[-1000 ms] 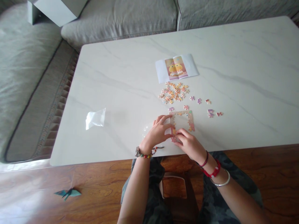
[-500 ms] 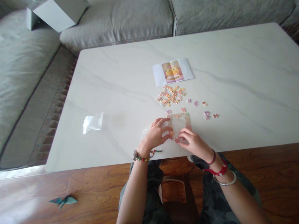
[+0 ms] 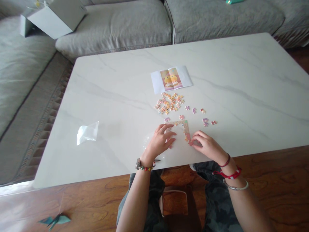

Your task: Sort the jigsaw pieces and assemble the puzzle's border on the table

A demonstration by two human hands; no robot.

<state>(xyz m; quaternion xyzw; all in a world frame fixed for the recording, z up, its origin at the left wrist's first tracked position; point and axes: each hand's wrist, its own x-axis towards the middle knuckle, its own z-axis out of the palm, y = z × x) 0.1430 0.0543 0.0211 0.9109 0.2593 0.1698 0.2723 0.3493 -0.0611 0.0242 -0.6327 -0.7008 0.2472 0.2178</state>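
Observation:
A partly joined jigsaw frame (image 3: 183, 127) lies near the front edge of the white marble table (image 3: 120, 96). My left hand (image 3: 160, 140) rests flat on the frame's left side, fingers stretched out. My right hand (image 3: 207, 146) has its fingertips pinched at the lower end of the frame's right strip, where a pink piece (image 3: 190, 142) sits. A heap of loose puzzle pieces (image 3: 169, 103) lies just beyond the frame, with a few stray pieces (image 3: 207, 121) to its right. A printed picture sheet (image 3: 171, 79) showing a yellow figure lies further back.
A crumpled clear plastic bag (image 3: 87, 132) lies on the table's left part. A grey sofa (image 3: 116, 22) wraps round the far and left sides, with a white box (image 3: 54, 17) on it. A teal paper crane (image 3: 54, 221) sits on the wooden floor.
My right hand has moved from the frame's lower left corner to the bottom of its right strip. My left hand stayed on the left side. The view has tilted upward.

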